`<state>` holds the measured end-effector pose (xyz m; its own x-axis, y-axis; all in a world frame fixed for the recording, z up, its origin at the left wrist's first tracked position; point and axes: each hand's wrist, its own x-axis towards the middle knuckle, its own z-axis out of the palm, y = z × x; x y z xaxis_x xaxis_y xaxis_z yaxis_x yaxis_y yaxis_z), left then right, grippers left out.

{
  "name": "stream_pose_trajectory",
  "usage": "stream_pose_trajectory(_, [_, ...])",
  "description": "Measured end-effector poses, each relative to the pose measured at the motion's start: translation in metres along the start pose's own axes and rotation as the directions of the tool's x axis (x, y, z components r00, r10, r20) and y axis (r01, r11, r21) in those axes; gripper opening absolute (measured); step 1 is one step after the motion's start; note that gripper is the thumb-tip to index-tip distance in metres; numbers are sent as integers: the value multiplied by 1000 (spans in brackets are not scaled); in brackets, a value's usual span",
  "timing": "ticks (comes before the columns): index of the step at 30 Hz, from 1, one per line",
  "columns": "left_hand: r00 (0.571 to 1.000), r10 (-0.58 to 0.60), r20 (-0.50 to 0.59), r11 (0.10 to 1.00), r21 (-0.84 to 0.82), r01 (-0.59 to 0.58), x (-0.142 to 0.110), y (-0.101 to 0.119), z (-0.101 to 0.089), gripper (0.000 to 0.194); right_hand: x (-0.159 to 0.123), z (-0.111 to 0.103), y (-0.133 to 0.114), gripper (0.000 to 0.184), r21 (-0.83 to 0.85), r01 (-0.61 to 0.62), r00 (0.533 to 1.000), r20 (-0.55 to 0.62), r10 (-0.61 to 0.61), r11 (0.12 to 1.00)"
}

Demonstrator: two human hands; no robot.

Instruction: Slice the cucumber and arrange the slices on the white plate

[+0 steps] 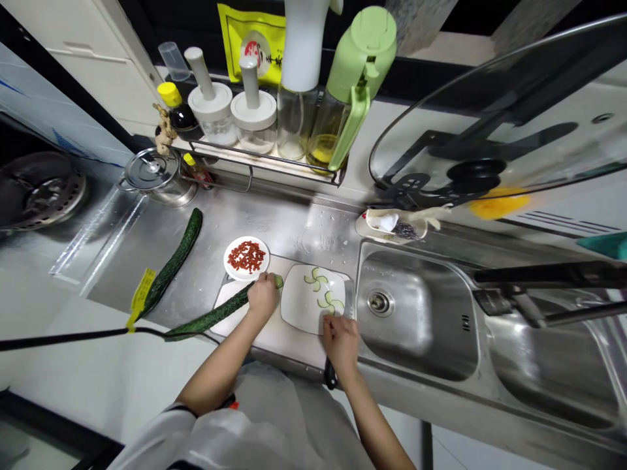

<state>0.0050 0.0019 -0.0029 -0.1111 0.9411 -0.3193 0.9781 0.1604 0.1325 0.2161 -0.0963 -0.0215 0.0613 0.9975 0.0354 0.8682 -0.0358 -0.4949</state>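
My left hand (263, 295) is closed over the cut end of a long dark cucumber (210, 318) that lies across a white cutting board (274, 333). My right hand (341, 340) is closed on a knife with a black handle (330, 376) at the near edge of a square white plate (313, 297). Several thin cucumber slices (323, 290) lie on that plate. A small round white dish of red berries (246, 257) stands just beyond my left hand.
A second whole cucumber (171, 264) with a yellow tag lies to the left on the steel counter. A steel sink (416, 313) is right of the board, a lidded pot (151, 173) and a rack of bottles (274, 117) behind. A glass lid (490, 124) stands at the right.
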Motion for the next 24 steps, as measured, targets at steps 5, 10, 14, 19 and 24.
stream_pose_trajectory(5, [1000, 5, -13, 1000, -23, -5, 1, -1, -2, 29, -4, 0, -2, 23, 8, 3, 1000, 11, -3, 1000])
stream_pose_trajectory(10, [999, -16, -28, 998, -68, 14, 0, 1, -5, 26, -6, 1, -3, 23, 27, 19, 1000, 5, -19, 999])
stream_pose_trajectory(14, [998, -49, -28, 980, -192, 43, -2, -2, -10, 18, -6, 2, -5, 23, 54, 40, 999, 9, -41, 998])
stream_pose_trajectory(19, [998, 49, -44, 875, -480, -64, -10, -11, -14, 17, 0, 3, -12, 23, 131, 76, 997, 22, -80, 989])
stream_pose_trajectory(24, [984, 179, 4, 665, -738, -118, -21, -8, -14, 17, 14, 0, -27, 21, 306, 35, 999, 25, -45, 951])
